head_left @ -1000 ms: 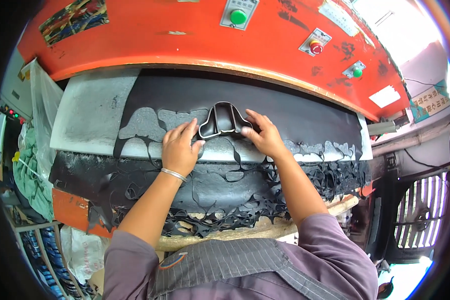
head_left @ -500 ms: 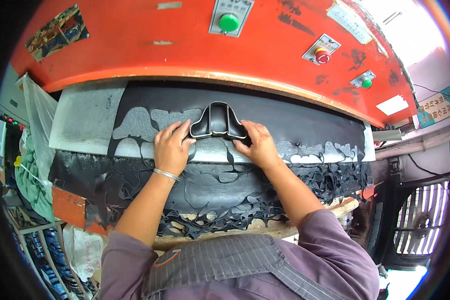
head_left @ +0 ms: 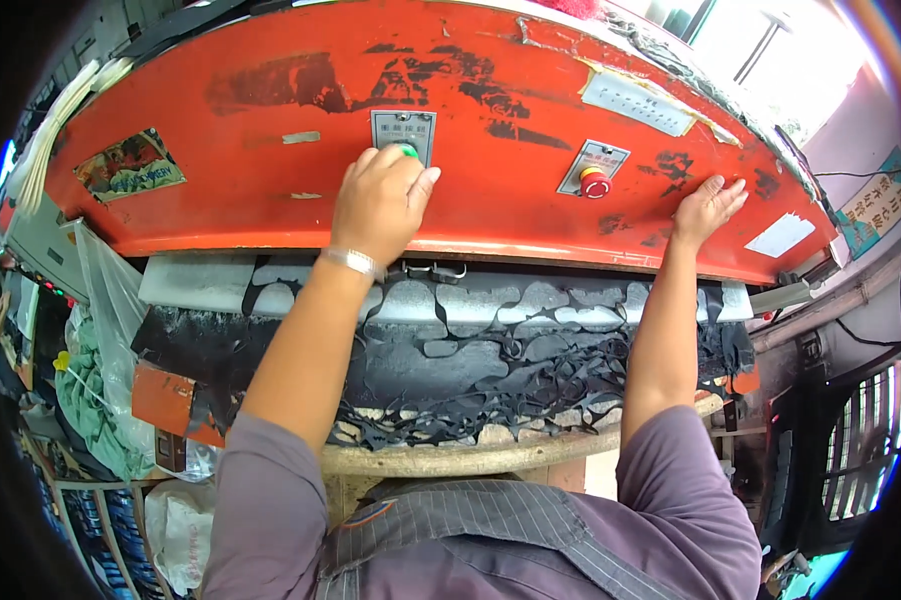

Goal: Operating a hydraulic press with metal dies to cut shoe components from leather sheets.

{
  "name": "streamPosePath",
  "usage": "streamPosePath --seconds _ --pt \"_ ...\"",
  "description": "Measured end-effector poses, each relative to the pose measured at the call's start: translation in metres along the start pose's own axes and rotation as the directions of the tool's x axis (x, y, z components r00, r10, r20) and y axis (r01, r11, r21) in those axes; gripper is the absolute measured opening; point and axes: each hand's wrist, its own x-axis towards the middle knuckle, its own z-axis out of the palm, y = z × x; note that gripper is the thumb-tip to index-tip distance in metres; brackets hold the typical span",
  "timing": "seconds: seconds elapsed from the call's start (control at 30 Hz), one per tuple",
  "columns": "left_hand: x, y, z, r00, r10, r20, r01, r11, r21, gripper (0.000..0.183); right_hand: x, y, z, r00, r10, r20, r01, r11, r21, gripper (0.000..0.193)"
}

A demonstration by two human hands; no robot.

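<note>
My left hand (head_left: 382, 203) reaches up to the orange machine front (head_left: 260, 205). Its fingers are curled over a green push button (head_left: 407, 150) on a metal plate, covering most of it. Further right, my right hand (head_left: 708, 208) lies against the same orange front, fingers stretched out, hiding what is beneath its palm. Neither hand holds a loose thing. Below, the front edge of a metal cutting die (head_left: 437, 270) shows under the machine's lower edge. It rests on a black sheet (head_left: 610, 293) with cut-out gaps; the rest of the die is hidden.
A red stop button (head_left: 595, 183) sits between my hands. Black sheet scraps (head_left: 560, 375) hang in a tangle off the near side of the pale cutting bed (head_left: 195, 285), above a wooden rail (head_left: 470, 460). A clear plastic sheet (head_left: 115, 290) hangs at the left.
Both hands have let go of the cutting die and moved up to the orange front, the left onto the green button. The view has tilted up; the machine's edge now covers most of the die.
</note>
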Motion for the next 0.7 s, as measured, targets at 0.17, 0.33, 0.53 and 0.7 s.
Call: streamPosePath --seconds 0.17,0.33,0.53,0.7 --pt "-0.025 0.031 -0.051 0.868 -0.296 0.399 0.353 0.932 -0.076 0.029 -0.044 -0.030 -0.044 0.962 -0.127 0.241 0.103 0.988 0.112 0.068" --pt "-0.148 0.100 -0.111 0.387 -0.359 0.849 0.556 0.826 0.096 0.034 -0.180 -0.114 -0.154 -0.046 -0.452 0.891 0.077 0.887 0.454 0.060" --pt "-0.199 0.154 -0.126 0.633 -0.436 0.640 0.504 0.859 0.086 0.018 -0.264 -0.161 -0.209 -0.233 -0.483 0.844 0.197 0.826 0.528 0.043" --pt "-0.201 0.154 -0.120 0.656 -0.470 0.591 0.493 0.859 0.136 0.012 -0.258 -0.167 -0.208 -0.195 -0.443 0.875 0.234 0.846 0.480 0.034"
